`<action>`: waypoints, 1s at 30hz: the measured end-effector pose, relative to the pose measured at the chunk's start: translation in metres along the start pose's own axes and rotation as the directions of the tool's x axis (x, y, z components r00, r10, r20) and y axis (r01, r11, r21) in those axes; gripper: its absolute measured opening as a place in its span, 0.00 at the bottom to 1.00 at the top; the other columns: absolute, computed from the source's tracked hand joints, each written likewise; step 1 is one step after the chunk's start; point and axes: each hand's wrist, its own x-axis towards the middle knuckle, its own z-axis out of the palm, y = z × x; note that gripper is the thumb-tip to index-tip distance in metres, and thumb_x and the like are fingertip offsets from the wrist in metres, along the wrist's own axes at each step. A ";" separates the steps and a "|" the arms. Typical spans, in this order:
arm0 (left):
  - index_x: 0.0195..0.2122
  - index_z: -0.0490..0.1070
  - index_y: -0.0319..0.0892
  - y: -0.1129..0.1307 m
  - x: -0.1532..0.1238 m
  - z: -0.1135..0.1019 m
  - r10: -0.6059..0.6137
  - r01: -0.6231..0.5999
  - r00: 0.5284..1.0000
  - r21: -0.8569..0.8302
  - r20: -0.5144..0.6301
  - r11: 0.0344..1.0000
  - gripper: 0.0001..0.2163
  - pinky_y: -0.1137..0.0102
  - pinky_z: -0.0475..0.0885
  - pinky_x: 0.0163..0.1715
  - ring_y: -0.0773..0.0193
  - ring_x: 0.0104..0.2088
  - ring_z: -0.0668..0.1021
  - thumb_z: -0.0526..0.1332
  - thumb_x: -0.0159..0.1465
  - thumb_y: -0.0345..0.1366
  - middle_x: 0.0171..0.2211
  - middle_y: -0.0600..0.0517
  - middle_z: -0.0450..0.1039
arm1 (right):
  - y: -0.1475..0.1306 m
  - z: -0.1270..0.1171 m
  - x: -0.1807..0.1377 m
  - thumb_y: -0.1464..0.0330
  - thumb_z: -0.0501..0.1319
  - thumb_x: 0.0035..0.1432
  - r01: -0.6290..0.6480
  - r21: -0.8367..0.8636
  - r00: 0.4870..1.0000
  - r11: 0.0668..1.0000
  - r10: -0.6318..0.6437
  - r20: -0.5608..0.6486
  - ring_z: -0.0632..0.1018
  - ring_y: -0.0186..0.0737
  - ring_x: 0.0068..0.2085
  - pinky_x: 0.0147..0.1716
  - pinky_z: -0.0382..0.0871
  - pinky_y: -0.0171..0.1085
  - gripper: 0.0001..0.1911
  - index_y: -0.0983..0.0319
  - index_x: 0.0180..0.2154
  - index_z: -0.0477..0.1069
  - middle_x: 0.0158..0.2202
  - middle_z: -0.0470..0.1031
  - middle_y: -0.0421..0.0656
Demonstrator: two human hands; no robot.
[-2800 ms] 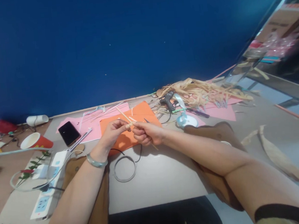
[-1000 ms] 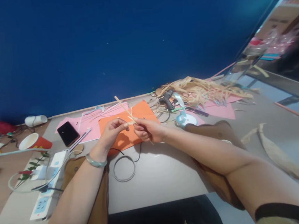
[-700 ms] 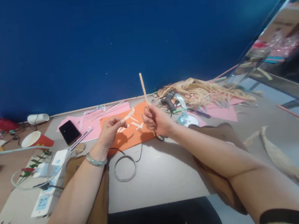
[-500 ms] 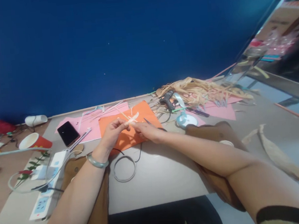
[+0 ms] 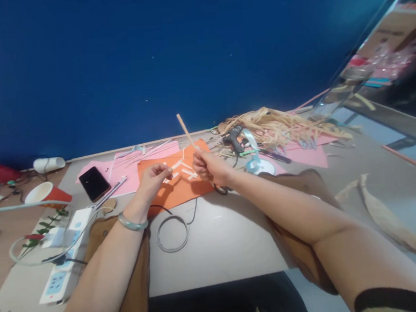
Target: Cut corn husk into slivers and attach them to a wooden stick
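My right hand [image 5: 209, 165] is closed round the lower end of a thin tan stick or strip [image 5: 184, 126], which points up and slightly left in front of the blue wall. To its left, my left hand [image 5: 155, 177] pinches thumb and fingertips together; whether a small piece is between them I cannot make out. Below both hands lies an orange sheet [image 5: 182, 194] with several short pale strips [image 5: 187, 172] on it. Dark scissor handles [image 5: 221, 190] show under my right wrist, the blades hidden.
Right of the sheet are a black glue gun [image 5: 233, 139], a roll of pale ribbon [image 5: 260, 166] and a heap of dried tan strips [image 5: 281, 123]. On the left are a phone [image 5: 94, 183], a paper cup [image 5: 49, 194], a power strip [image 5: 67, 255] and a coiled cable [image 5: 173, 234].
My hands have moved apart, the right one up with the tan stick now upright. The pale piece held between both hands is no longer seen there. More pale strips show on the orange sheet.
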 end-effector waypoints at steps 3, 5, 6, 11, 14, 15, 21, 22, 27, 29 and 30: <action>0.23 0.69 0.39 -0.008 0.004 -0.002 -0.037 0.045 0.998 0.162 -0.051 0.986 0.07 0.71 0.65 0.26 0.66 0.23 0.72 0.62 0.49 0.38 0.19 0.53 0.70 | 0.002 -0.013 0.012 0.55 0.51 0.59 0.111 -0.231 0.963 0.967 -0.162 -0.214 0.51 0.27 0.16 0.15 0.45 0.29 0.21 0.61 0.21 0.53 0.15 0.52 0.33; 0.24 0.69 0.40 -0.013 0.005 -0.003 -0.036 0.048 0.999 0.370 -0.040 0.928 0.06 0.70 0.65 0.26 0.65 0.23 0.72 0.59 0.52 0.37 0.20 0.52 0.71 | 0.006 -0.021 0.020 0.62 0.54 0.58 0.102 -0.480 0.932 0.871 -0.252 -0.259 0.60 0.28 0.20 0.20 0.54 0.29 0.14 0.63 0.24 0.63 0.19 0.62 0.36; 0.25 0.69 0.40 -0.014 0.005 -0.003 -0.029 0.040 0.999 0.486 -0.030 0.873 0.06 0.70 0.64 0.26 0.64 0.24 0.72 0.57 0.53 0.36 0.21 0.52 0.71 | 0.009 -0.024 0.024 0.66 0.53 0.58 0.086 -0.600 0.925 0.795 -0.287 -0.248 0.65 0.30 0.23 0.24 0.57 0.30 0.11 0.63 0.27 0.67 0.23 0.67 0.39; 0.26 0.71 0.41 -0.013 0.004 -0.001 -0.052 0.038 0.999 0.880 -0.015 0.473 0.09 0.64 0.64 0.33 0.56 0.32 0.75 0.53 0.56 0.34 0.29 0.45 0.74 | 0.024 -0.029 0.040 0.70 0.49 0.60 0.075 -0.963 0.923 0.257 -0.384 -0.030 0.69 0.42 0.43 0.43 0.59 0.38 0.14 0.65 0.39 0.73 0.41 0.73 0.49; 0.28 0.72 0.40 -0.011 0.003 0.001 -0.041 0.050 0.998 0.943 -0.039 0.329 0.09 0.60 0.64 0.38 0.51 0.36 0.76 0.52 0.57 0.33 0.34 0.42 0.74 | 0.035 -0.028 0.045 0.67 0.48 0.62 0.057 -0.995 0.936 0.079 -0.352 0.025 0.65 0.47 0.49 0.48 0.55 0.43 0.16 0.62 0.44 0.72 0.51 0.68 0.50; 0.29 0.72 0.40 -0.011 0.003 0.001 -0.034 0.055 0.998 0.947 -0.047 0.317 0.09 0.59 0.63 0.39 0.50 0.37 0.76 0.52 0.56 0.32 0.36 0.42 0.74 | 0.037 -0.028 0.046 0.66 0.48 0.62 0.046 -0.997 0.940 0.057 -0.342 0.024 0.64 0.48 0.51 0.48 0.54 0.43 0.17 0.60 0.46 0.71 0.53 0.67 0.49; 0.44 0.65 0.40 -0.015 0.001 0.000 -0.012 0.078 0.997 0.907 -0.081 0.415 0.13 0.56 0.60 0.44 0.49 0.42 0.75 0.53 0.56 0.30 0.42 0.41 0.73 | 0.043 -0.029 0.049 0.67 0.46 0.63 0.029 -0.999 0.953 0.039 -0.301 0.016 0.63 0.47 0.53 0.48 0.54 0.44 0.19 0.56 0.51 0.68 0.52 0.66 0.47; 0.44 0.64 0.41 -0.016 0.001 0.001 -0.014 0.074 0.997 0.902 -0.076 0.425 0.13 0.56 0.60 0.45 0.49 0.42 0.75 0.53 0.57 0.31 0.42 0.41 0.73 | 0.043 -0.029 0.049 0.67 0.46 0.63 0.025 -0.999 0.954 0.041 -0.300 0.011 0.64 0.47 0.53 0.47 0.54 0.44 0.19 0.56 0.51 0.68 0.51 0.67 0.47; 0.42 0.65 0.42 -0.019 0.002 0.003 -0.006 0.029 1.000 0.895 -0.029 0.445 0.12 0.58 0.61 0.45 0.49 0.44 0.73 0.56 0.57 0.37 0.44 0.42 0.71 | 0.035 -0.026 0.050 0.67 0.46 0.63 -0.057 -0.993 0.954 0.104 -0.289 -0.085 0.67 0.46 0.50 0.45 0.56 0.41 0.18 0.59 0.47 0.71 0.48 0.71 0.47; 0.42 0.65 0.42 -0.021 0.004 0.004 -0.006 0.004 1.000 0.896 -0.002 0.444 0.12 0.58 0.61 0.44 0.50 0.44 0.73 0.57 0.57 0.38 0.44 0.42 0.71 | 0.030 -0.027 0.053 0.67 0.46 0.62 -0.099 -0.988 0.951 0.119 -0.279 -0.129 0.69 0.46 0.49 0.43 0.57 0.39 0.18 0.61 0.44 0.72 0.47 0.73 0.48; 0.42 0.66 0.42 -0.022 0.004 0.004 -0.007 -0.003 1.000 0.897 0.007 0.441 0.12 0.58 0.62 0.44 0.50 0.44 0.73 0.57 0.56 0.38 0.44 0.42 0.70 | 0.027 -0.027 0.055 0.67 0.47 0.62 -0.115 -0.986 0.950 0.119 -0.277 -0.144 0.69 0.46 0.48 0.42 0.58 0.39 0.18 0.62 0.43 0.73 0.46 0.74 0.49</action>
